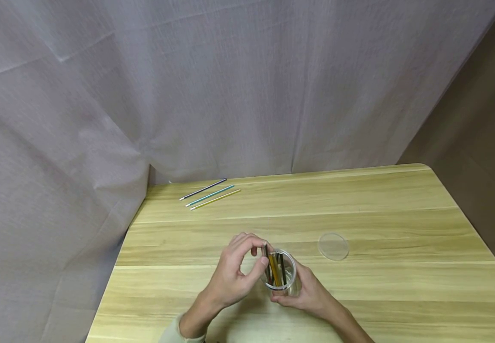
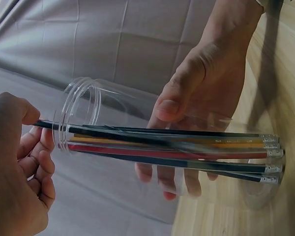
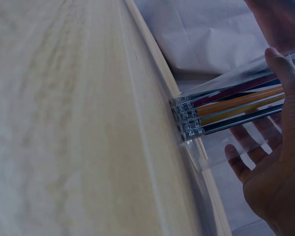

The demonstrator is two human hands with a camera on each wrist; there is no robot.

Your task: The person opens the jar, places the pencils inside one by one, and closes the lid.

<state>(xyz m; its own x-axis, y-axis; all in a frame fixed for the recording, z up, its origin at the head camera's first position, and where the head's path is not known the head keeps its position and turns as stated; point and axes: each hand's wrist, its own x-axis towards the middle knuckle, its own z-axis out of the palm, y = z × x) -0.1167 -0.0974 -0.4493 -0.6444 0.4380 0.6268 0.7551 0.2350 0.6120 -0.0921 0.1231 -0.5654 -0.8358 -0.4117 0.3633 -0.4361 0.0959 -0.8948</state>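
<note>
My right hand point(image 1: 313, 293) is wrapped around a clear round jar point(image 2: 78, 93) and holds it near the table. Several pencils stand in the jar with their eraser ends at the bottom, among them an orange pencil point(image 3: 221, 107) and a red pencil point(image 2: 187, 154). At the jar's mouth, my left hand point(image 1: 232, 278) pinches the top end of a dark pencil point(image 2: 46, 124) between thumb and index finger. Most of that pencil's length is still inside the jar. The left hand's other fingers are curled beside the rim.
A clear round lid point(image 1: 333, 246) lies flat to the right of the jar. Toward the back left, a dark purple pencil point(image 1: 204, 189), a teal pencil point(image 1: 211, 195) and a yellow pencil point(image 1: 216, 199) lie side by side on the wooden table point(image 1: 380, 209). Behind hangs a grey curtain point(image 1: 239, 95).
</note>
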